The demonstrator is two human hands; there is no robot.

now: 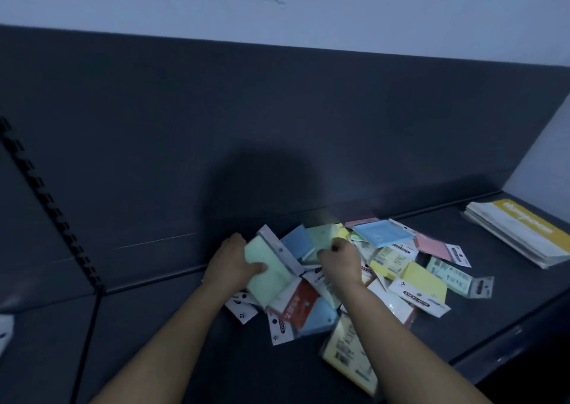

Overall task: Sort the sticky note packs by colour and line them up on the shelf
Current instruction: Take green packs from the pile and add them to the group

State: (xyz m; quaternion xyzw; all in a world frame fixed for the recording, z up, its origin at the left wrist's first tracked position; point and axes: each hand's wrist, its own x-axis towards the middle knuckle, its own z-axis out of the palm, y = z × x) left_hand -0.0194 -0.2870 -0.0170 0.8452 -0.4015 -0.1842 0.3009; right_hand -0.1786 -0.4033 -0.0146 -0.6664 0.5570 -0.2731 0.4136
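While the green pack (267,269) is gripped by the left hand (229,265) over the pile (410,277) on the shelf (493,311), its long axis is slanted, header far-right; right hand (339,258) is curled, grasp unclear.

Dim head view. Dark shelf (481,308) with a dark back panel (277,110) and a pale wall (308,9) above. A loose pile of sticky note packs (385,268) lies mid-shelf, overlapping: blue pack (381,232), pink pack (431,246), yellow pack (424,277), red-labelled pack (296,303). The left hand (229,262) grips a green pack (268,268), tilted, above the pile's left edge. The right hand (339,262) has its fingers curled into the pile beside a pale green pack (320,237); its grip is unclear. A yellow-and-white booklet stack (521,234) sits far right, apart from the pile. A slotted upright (46,200) stands at left.
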